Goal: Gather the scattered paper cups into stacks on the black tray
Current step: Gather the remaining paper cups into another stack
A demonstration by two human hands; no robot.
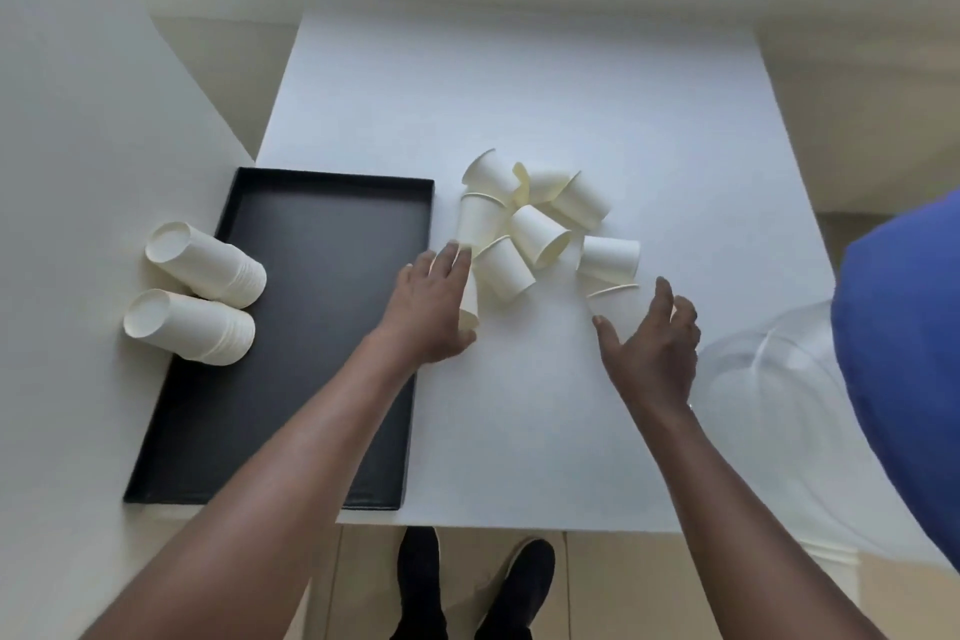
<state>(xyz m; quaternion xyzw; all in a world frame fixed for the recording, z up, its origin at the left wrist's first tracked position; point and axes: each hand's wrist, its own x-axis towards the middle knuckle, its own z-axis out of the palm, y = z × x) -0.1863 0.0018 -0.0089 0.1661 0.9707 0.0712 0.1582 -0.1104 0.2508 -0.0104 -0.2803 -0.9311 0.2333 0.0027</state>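
Note:
A black tray [322, 276] lies on the left side of the white table. Two stacks of white paper cups rest on their sides over its left rim, one farther [208, 263] and one nearer [192, 327]. Several loose cups [530, 229] are heaped just right of the tray. My left hand [428, 309] lies palm down at the heap's near left edge, covering a tipped cup [469, 307], its fingertips touching an upright cup [475, 221]. My right hand [649, 343] curls around an upright cup [615, 309] at the heap's near right, thumb on one side and fingers on the other.
A clear plastic cover [769, 379] sits at the table's right edge, beside a blue garment [904, 353]. The table's front edge [519, 521] is close to me, with two dark shoes [467, 582] on the floor below. A white wall [78, 120] borders the left.

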